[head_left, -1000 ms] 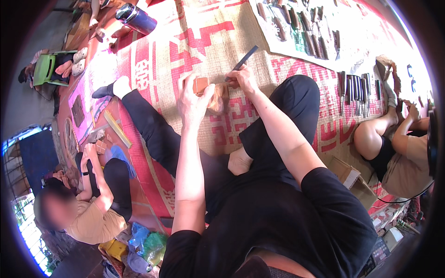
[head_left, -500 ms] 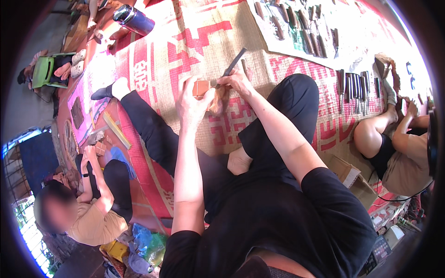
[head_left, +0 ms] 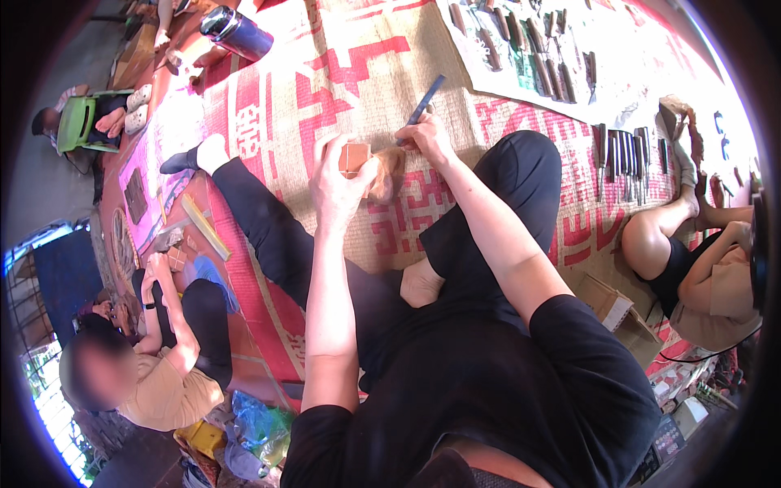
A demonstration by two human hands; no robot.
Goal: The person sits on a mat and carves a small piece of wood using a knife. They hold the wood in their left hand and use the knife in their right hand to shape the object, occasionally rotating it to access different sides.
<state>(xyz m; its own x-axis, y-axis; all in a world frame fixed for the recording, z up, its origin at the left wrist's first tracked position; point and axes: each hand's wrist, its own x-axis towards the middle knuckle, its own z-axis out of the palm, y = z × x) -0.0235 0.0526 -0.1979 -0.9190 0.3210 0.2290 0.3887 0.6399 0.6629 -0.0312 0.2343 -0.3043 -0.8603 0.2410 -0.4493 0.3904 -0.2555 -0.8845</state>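
Your left hand (head_left: 340, 180) pinches the small reddish-brown wooden block (head_left: 354, 157), held up above the woven red-patterned straw mat (head_left: 342, 73) in front of your knees. Your right hand (head_left: 425, 137) is closed around the long flat dark-blue file (head_left: 425, 99), whose lower end meets the block. Keep the block braced firm, stroke lightly along one face, fingertips clear of the edge. The row of dark-handled carving tools (head_left: 622, 150) lies well apart.

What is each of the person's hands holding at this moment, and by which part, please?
The left hand grips a small brown wooden block by its sides; the right hand holds a dark flat tool by its lower end.
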